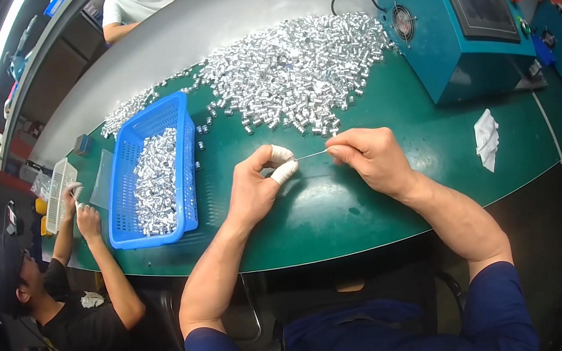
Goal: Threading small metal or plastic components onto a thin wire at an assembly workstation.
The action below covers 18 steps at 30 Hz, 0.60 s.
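My left hand (258, 183) is closed in a pinch, with white coverings on the thumb and a fingertip. Whatever small piece sits between those fingertips is too small to make out. A thin, straight metal rod (312, 154) reaches from there to my right hand (374, 160), which pinches its other end between thumb and fingers. Both hands are held over the near part of the green table (387, 114). Just beyond them lies a large heap of small silver metal cylinders (294, 66).
Left of my hands stands a blue plastic basket (186, 167) of silver cylinders (158, 182). A teal machine (423, 62) with a dark screen is at the right, near a crumpled white cloth (486, 139). One co-worker (77, 312) sits at left, another (142, 4) across.
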Each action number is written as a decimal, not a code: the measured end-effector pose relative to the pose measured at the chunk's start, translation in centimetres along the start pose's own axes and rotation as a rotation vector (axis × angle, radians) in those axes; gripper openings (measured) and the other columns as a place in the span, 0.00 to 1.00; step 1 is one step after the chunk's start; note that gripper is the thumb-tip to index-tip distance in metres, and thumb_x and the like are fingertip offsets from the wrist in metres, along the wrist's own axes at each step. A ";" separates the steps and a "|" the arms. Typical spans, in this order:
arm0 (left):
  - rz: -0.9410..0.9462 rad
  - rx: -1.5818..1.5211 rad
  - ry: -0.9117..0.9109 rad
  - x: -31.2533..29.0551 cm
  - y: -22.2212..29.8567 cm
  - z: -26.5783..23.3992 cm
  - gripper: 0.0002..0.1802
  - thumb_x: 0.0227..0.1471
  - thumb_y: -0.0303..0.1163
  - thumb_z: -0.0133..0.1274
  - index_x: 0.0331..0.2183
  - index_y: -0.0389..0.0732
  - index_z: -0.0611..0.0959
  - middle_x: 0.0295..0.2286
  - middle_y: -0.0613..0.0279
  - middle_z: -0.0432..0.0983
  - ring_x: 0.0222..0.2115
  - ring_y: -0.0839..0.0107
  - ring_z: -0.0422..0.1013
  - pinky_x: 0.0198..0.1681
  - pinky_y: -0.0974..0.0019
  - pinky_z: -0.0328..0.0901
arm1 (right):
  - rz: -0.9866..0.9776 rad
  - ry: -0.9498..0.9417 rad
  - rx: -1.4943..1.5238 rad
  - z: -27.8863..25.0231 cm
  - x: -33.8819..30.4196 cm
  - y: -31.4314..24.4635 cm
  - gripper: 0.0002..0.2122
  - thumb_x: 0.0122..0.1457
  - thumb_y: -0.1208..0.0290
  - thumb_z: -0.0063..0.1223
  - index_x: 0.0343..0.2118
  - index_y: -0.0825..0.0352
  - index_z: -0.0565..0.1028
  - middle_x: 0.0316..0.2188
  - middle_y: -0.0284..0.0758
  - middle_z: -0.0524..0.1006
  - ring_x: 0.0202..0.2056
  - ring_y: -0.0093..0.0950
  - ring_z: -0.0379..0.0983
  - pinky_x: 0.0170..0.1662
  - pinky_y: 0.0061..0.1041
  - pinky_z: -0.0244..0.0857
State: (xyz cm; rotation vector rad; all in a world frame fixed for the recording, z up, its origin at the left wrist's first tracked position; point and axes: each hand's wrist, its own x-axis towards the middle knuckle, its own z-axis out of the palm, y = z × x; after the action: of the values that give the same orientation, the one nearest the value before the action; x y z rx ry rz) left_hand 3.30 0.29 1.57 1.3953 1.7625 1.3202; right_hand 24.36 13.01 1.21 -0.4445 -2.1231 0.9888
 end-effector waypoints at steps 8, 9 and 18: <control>0.276 0.189 0.062 -0.4 0.2 0.2 0.09 0.50 0.25 0.65 0.34 0.34 0.84 0.31 0.61 0.82 0.34 0.73 0.76 0.42 0.68 0.70 | 0.682 -0.293 0.510 -0.2 0.6 1.0 0.09 0.65 0.66 0.57 0.32 0.66 0.80 0.21 0.30 0.78 0.21 0.18 0.73 0.23 0.18 0.64; 0.273 0.186 0.065 -0.3 0.0 0.0 0.09 0.50 0.25 0.65 0.34 0.34 0.84 0.31 0.61 0.82 0.34 0.73 0.76 0.42 0.68 0.70 | 0.555 -0.184 0.460 0.1 0.6 0.3 0.09 0.65 0.66 0.58 0.33 0.67 0.80 0.23 0.31 0.79 0.23 0.18 0.74 0.25 0.18 0.65; 0.246 0.147 0.041 -0.2 -0.2 0.2 0.11 0.49 0.26 0.66 0.35 0.33 0.83 0.32 0.59 0.82 0.35 0.71 0.77 0.42 0.68 0.70 | 0.531 -0.148 0.310 -0.7 1.0 0.1 0.11 0.66 0.65 0.55 0.34 0.69 0.80 0.22 0.31 0.79 0.21 0.17 0.74 0.23 0.16 0.65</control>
State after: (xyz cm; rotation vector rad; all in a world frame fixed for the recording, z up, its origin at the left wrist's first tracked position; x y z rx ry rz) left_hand 3.48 0.19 1.25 1.7234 1.7897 1.3750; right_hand 24.17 13.99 1.90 -0.8203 -1.9647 1.6668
